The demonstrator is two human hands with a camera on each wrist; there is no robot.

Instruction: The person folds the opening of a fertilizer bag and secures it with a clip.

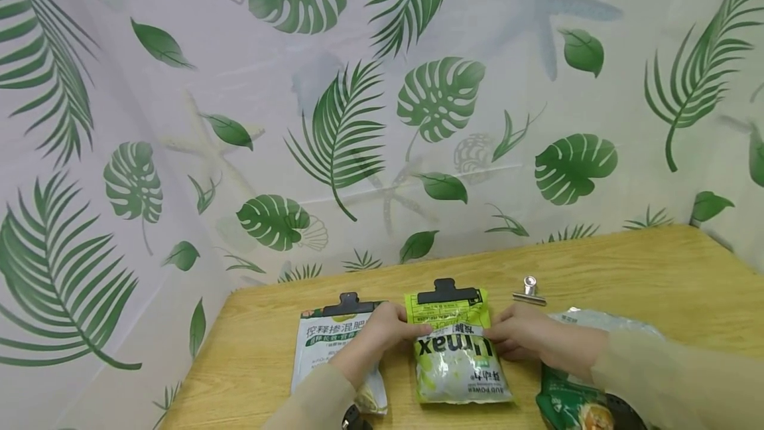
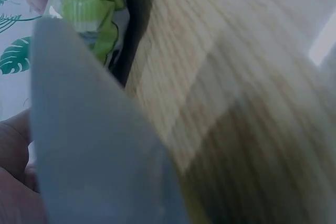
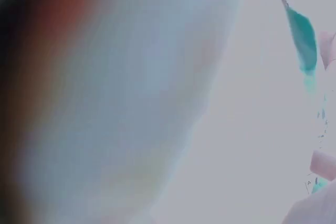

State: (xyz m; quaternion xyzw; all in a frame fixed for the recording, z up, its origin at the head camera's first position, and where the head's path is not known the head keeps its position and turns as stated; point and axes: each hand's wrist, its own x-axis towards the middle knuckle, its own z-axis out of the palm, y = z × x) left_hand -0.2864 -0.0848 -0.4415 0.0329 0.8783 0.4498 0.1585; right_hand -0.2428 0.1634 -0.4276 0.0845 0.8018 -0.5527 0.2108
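A yellow-green and white plastic bag [image 1: 459,367], its large print upside down, rests on the wooden table between the two hands. A black clip [image 1: 446,292] spans its top edge. My left hand [image 1: 390,327] grips the bag's left side, the thumb lying over its front. At the opposite edge, my right hand [image 1: 525,332] pinches the side with curled fingers. In the left wrist view, part of the green bag [image 2: 97,9] shows behind a blurred pale surface [image 2: 89,129]. The right wrist view is mostly blur.
A white printed bag [image 1: 316,347] with a black clip [image 1: 349,304] lies on the left, partly behind the left forearm. Behind the right hand sits a silver metal clip [image 1: 529,290]. A dark green bag [image 1: 564,393] is partly covered by the right arm. Leaf-patterned cloth [image 1: 370,151] hangs behind the table.
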